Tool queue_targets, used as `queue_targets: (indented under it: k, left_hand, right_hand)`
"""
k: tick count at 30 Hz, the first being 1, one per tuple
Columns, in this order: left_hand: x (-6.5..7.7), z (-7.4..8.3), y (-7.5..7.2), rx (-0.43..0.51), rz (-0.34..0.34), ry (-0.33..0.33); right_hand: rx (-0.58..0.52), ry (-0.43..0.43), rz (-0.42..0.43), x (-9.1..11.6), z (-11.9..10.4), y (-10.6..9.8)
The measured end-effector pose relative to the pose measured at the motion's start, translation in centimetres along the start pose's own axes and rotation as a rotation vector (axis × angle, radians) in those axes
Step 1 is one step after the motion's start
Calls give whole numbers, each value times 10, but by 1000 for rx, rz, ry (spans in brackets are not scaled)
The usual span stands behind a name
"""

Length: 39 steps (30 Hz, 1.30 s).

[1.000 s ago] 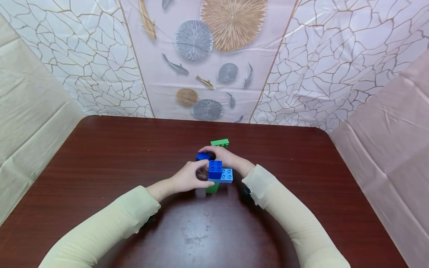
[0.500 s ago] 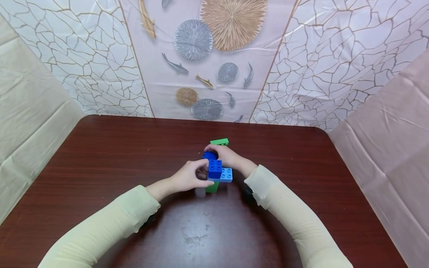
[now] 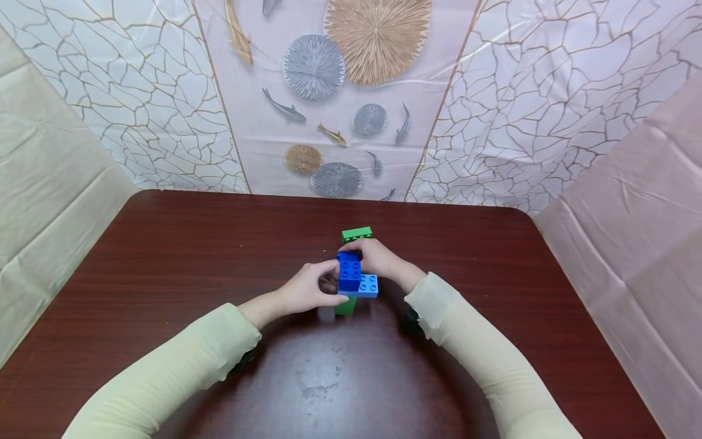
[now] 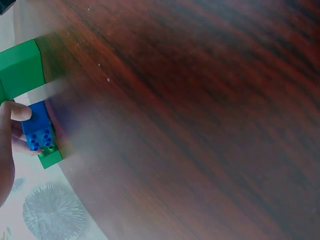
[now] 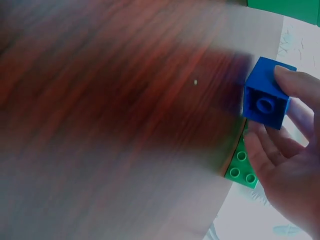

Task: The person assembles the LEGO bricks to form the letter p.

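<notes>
My left hand (image 3: 304,289) holds a stack of toy building bricks between thumb and fingers. In it, a dark blue brick (image 3: 350,277) sits on a light blue brick (image 3: 370,285), above a green brick (image 3: 345,306). Just behind the stack, my right hand (image 3: 378,257) pinches another blue brick (image 5: 265,90), mostly hidden from the head view. The right wrist view shows its hollow underside; its studs appear in the left wrist view. My left hand does not show in the left wrist view.
A green studded brick (image 3: 356,233) lies behind my right hand, on the dark reddish-brown table (image 3: 236,244). Patterned cloth (image 3: 181,122) hangs along the back edge, and plain cloth panels flank both sides.
My right hand has brought its blue brick rightward, from left of the stack to directly behind it, turning it somewhat. My left hand and the stack stay nearly still.
</notes>
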<state>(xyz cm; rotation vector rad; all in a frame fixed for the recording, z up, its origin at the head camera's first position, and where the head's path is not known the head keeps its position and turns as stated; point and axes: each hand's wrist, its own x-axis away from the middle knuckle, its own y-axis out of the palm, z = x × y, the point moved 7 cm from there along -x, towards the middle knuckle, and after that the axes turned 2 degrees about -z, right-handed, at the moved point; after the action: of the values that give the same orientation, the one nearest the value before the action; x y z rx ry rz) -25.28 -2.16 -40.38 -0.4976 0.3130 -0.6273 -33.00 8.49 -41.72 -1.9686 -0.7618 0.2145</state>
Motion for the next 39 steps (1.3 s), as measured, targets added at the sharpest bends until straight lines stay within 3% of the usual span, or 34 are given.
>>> queue_targets:
  k: [20,27,34,39]
  left_hand:
    - [-1,2,-1,-15,-3,-11]
    - [-7,1,-3,-30,0,-17]
    - [-11,0,-6,-47,5,-20]
    - [-13,-3,-6,-54,3,-38]
  right_hand:
    - [-359,85,216,33,25,-28]
    - [-430,65,246,40,29,-34]
    - [-488,101,241,49,30,-39]
    - [-529,105,283,55,34,-43]
